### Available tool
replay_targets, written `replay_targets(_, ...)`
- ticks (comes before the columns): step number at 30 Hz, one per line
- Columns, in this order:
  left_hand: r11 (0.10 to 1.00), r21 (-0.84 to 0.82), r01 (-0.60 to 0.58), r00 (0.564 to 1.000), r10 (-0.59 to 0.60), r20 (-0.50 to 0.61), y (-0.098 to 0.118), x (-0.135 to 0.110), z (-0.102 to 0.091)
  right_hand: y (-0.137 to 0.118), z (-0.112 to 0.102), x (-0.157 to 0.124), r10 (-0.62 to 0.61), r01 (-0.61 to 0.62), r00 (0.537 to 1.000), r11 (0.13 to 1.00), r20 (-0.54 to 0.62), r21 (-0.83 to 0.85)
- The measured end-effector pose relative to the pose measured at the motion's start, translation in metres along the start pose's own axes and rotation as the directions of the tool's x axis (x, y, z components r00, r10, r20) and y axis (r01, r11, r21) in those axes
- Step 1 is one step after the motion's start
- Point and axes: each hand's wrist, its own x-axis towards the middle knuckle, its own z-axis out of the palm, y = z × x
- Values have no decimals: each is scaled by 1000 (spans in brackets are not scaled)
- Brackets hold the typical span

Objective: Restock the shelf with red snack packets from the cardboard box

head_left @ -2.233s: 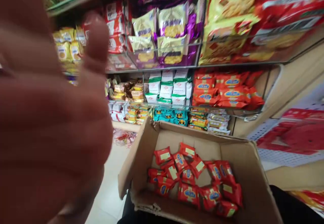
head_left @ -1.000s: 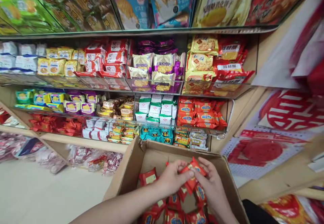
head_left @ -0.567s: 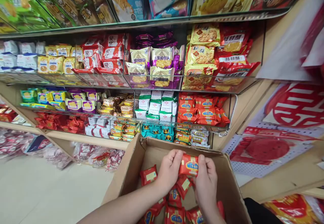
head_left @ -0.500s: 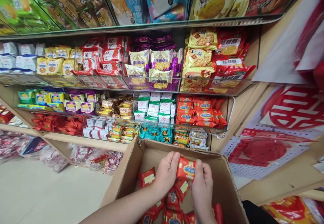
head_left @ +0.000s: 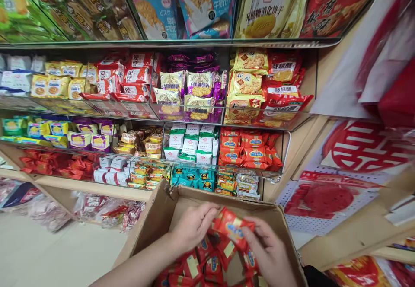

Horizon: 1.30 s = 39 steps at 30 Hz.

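Box edges: Your cardboard box (head_left: 152, 222) sits right under you with its flaps up. The far wall stands just beyond your knuckles and the left flap slants out toward the floor (head_left: 48, 252).
Room to move: There's open air above the box, up to the glass fronts of the lower shelves. The pale floor runs off to your left, with bagged sweets (head_left: 106, 211) heaped at the shelf foot.
Right side: It's tighter here: a wooden upright (head_left: 298, 148) closes off the shelving, close behind the box's far right corner.
Left hand: Your left hand (head_left: 191, 226) has its fingers curled over the packet's left end, and it's gripping.
Right hand: Your right hand (head_left: 270, 252) has its fingertips pinched on the packet's lower right edge, so it's gripping too.
Packet position: The red packet (head_left: 231, 226) is up between both hands, above the box's middle, tilted down to the right and clear of the pile below.
Packet look: It's a small, glossy red wrapper with a blue oval mark and a yellow patch. It's slightly blurred, so the print can't be read.
In the box: Loose red packets (head_left: 207, 265) of the same kind are jumbled under your wrists.
On the shelf: Matching red packs (head_left: 249, 151) are stacked in the right-hand compartment, beside the white-and-green packs (head_left: 191, 142).
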Motion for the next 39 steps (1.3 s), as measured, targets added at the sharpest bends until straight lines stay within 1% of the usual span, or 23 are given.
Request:
replay_targets(2, 991, 128, -50, 996, 59, -72, -1, 11, -24, -17, -30, 22, -129, 107, 983, 981, -132, -164)
replay_targets(3, 976, 212, -54, 988, 84, -132, -5, 17, -37, -28, -44, 35, -212, 162, 954, 960, -210, -229)
replay_targets(4, 954, 296, -40, 979, 96, -179, -12, 22, -47, -39, -57, 49, -284, 201, 916, 936, -283, -288)
replay_targets(5, 924, 381, -21, 971, 110, -213, -21, 27, -56, -50, -68, 64, -349, 217, 873, 904, -342, -368)
replay_targets(6, 891, 454, 15, 966, 105, -238, -31, 30, -63, -61, -76, 78, -407, 211, 833, 860, -375, -464)
replay_targets(8, 828, 547, 126, 961, 34, -273, -53, 32, -68, -78, -83, 103, -504, 159, 776, 737, -378, -657)
replay_targets(10, 783, 579, 227, 956, -66, -285, -69, 29, -66, -87, -81, 123, -573, 111, 755, 591, -319, -799)
replay_targets(11, 772, 583, 256, 954, -104, -281, -73, 27, -64, -89, -77, 130, -594, 94, 754, 519, -280, -849)
replay_targets(13, 773, 580, 259, 959, -136, -247, -75, 21, -60, -91, -69, 140, -605, 57, 771, 378, -200, -924)
replay_targets(15, 785, 578, 224, 970, -125, -207, -70, 17, -59, -92, -62, 144, -581, 0, 804, 217, -130, -976)
replay_targets(17, 790, 582, 193, 978, -106, -181, -66, 15, -60, -96, -56, 145, -529, -55, 845, 57, -76, -997)
replay_targets(18, 790, 585, 183, 980, -98, -174, -64, 15, -60, -99, -53, 145, -498, -73, 865, -10, -59, -997)
replay_targets(20, 788, 589, 178, 981, -93, -173, -64, 15, -60, -106, -48, 147, -443, -98, 896, -101, -44, -990)
replay_targets(22, 785, 592, 180, 980, -93, -175, -65, 15, -58, -113, -45, 150, -406, -107, 913, -148, -38, -983)
replay_targets(26, 778, 601, 180, 981, -95, -171, -66, 16, -56, -121, -40, 156, -356, -86, 935, -193, -12, -977)
replay_targets(29, 779, 603, 173, 982, -92, -162, -65, 17, -56, -122, -39, 153, -368, -75, 930, -209, 7, -975)
replay_targets(32, 779, 604, 169, 984, -94, -154, -64, 17, -57, -120, -42, 149, -356, -73, 934, -195, 1, -978)
replay_targets(34, 774, 610, 171, 984, -99, -149, -65, 17, -57, -118, -47, 147, -351, -71, 936, -160, -11, -985)
replay_targets(35, 771, 614, 172, 984, -102, -147, -65, 17, -57, -117, -50, 146, -370, -77, 929, -125, -26, -989)
replay_targets(36, 768, 617, 172, 984, -104, -145, -66, 17, -56, -116, -54, 146, -405, -86, 913, -70, -51, -994)
replay_targets(37, 766, 620, 172, 984, -105, -144, -66, 18, -56, -114, -57, 147, -452, -91, 888, 14, -87, -996)
replay_targets(38, 764, 622, 172, 984, -107, -141, -66, 18, -56, -112, -60, 147, -497, -84, 856, 136, -142, -987)
replay_targets(39, 762, 624, 172, 984, -109, -139, -66, 18, -55, -109, -62, 148, -517, -61, 828, 299, -216, -952)
